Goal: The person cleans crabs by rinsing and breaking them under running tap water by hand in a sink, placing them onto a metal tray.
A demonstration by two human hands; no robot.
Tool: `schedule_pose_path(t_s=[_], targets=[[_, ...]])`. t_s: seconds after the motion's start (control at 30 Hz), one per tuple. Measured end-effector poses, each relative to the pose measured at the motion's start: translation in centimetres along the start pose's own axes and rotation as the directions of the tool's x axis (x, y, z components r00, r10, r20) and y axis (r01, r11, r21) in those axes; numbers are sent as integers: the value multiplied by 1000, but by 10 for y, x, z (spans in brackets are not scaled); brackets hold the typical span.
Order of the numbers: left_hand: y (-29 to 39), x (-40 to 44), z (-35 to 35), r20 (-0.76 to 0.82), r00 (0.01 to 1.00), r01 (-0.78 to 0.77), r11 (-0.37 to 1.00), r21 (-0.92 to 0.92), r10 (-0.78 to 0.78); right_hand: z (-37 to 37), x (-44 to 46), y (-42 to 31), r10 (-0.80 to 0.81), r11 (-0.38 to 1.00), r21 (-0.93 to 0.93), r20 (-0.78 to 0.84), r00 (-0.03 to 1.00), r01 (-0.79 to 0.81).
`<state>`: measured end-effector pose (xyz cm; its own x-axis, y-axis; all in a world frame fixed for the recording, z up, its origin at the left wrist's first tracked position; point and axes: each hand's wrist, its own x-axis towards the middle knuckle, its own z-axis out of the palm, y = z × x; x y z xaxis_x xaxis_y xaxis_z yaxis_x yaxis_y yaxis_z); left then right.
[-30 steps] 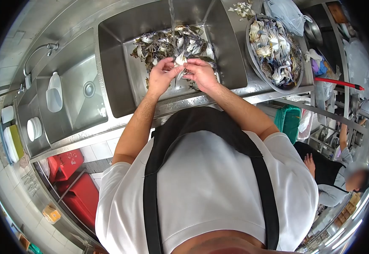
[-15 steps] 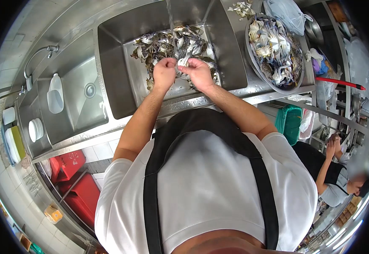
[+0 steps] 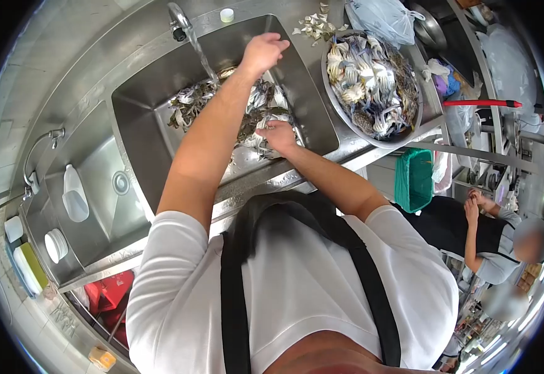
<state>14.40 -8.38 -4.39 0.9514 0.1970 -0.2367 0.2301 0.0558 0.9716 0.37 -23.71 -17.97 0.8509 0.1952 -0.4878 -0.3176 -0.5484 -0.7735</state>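
Observation:
My left hand [image 3: 264,53] is stretched over the far right part of the sink [image 3: 136,115], its fingers apart and nothing visible in them. My right hand [image 3: 279,136] is low in the sink, thumb and fingers closed on a crab [image 3: 262,141] whose pale underside partly shows; the hand covers the rest. Around and beyond it lie many crabs [image 3: 187,100] with dark shells and bluish-white legs. Water runs from the tap [image 3: 181,21] onto the pile, and my left forearm hides part of it.
A large metal bowl [image 3: 330,93] heaped with crabs stands right of the sink. Small pale scraps [image 3: 319,26] and a plastic bag [image 3: 381,22] lie behind it. A second basin on the left holds a white plastic jug [image 3: 75,199]. Another person [image 3: 465,227] stands at right, near a green-lined bin [image 3: 414,179].
My left hand has left the crab and swung away, up and to the right. The right hand keeps the crab, slightly lower. The view has shifted, bringing the tap into sight.

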Motion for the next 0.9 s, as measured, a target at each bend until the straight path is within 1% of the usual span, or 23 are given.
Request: schedule_pose_path(t_s=[0.07, 0.1, 0.13, 0.17, 0.2, 0.23, 0.27, 0.3, 0.33, 0.37, 0.4, 0.47, 0.5, 0.57, 0.6, 0.67, 0.73, 0.8, 0.83, 0.87, 0.9], targets=[[-7, 27, -19, -5, 991, -128, 974, 185, 131, 10, 15, 7, -103, 988, 106, -52, 993, 108], [0, 25, -36, -22, 999, -18, 982, 186, 23, 12, 19, -1, -137, 978, 148, -83, 987, 148], [0, 28, -55, -65, 995, 78, 992, 98, -71, 14, 28, -12, -138, 978, 149, -84, 987, 149], [-7, 34, -78, -91, 993, 76, 997, 24, -73, 16, 42, -23, -121, 984, 128, -18, 992, 122], [-13, 41, -99, -162, 978, 117, 990, -81, -129, 19, 49, -35, -102, 990, 104, 51, 993, 97], [-17, 45, -121, -178, 980, 82, 994, -70, -93, 15, 35, -74, -98, 971, 223, 19, 995, 91], [-22, 43, -137, -200, 978, 50, 997, -59, -61, 29, 54, -78, -159, 959, 230, -36, 987, 163], [-17, 34, -143, -222, 973, 57, 997, -60, -69, 42, 71, -89, -107, 906, 415, 33, 994, 84], [-3, 21, -145, -178, 984, -25, 994, -102, 6, 47, 86, -107, -30, 919, 392, 153, 988, -33], [11, 8, -147, -139, 987, -104, 984, -146, 84, 53, 89, -129, -70, 767, 628, 284, 956, -131], [23, -5, -148, -166, 984, -95, 985, -146, 70, 66, 116, -134, -140, 734, 656, 398, 906, -175], [40, -24, -151, -70, 992, -106, 994, 28, 108, 70, 117, -178, -153, 746, 634, 464, 873, -206], [39, -29, -157, -91, 991, -100, 995, 25, 101, 66, 102, -203, -187, 759, 638, 404, 895, -130], [35, -36, -165, -215, 971, -85, 990, 109, 107, 74, 109, -225, -427, 750, 645, 298, 853, 150], [32, -41, -169, -225, 969, -81, 991, 104, 103, 62, 105, -241, -294, 927, 334, 368, 882, 169], [23, -51, -180, -383, 913, -84, 985, 153, 137, 62, 109, -248, -276, 927, 349, 377, 884, 140], [11, -58, -187, -411, 901, -92, 988, 123, 135, 61, 114, -250, -258, 924, 367, 380, 888, 111], [0, -60, -192, -496, 855, -109, 987, 116, 152, 54, 110, -257, -291, 928, 334, 365, 884, 167], [-5, -61, -194, -492, 856, -116, 987, 115, 158, 48, 107, -259, -298, 937, 297, 413, 861, 183], [-8, -62, -195, -492, 856, -119, 986, 115, 160, 47, 106, -260, -300, 937, 297, 411, 861, 185], [-11, -61, -195, -485, 863, -97, 989, 112, 140, 47, 106, -260, -264, 923, 376, 460, 848, 83]])
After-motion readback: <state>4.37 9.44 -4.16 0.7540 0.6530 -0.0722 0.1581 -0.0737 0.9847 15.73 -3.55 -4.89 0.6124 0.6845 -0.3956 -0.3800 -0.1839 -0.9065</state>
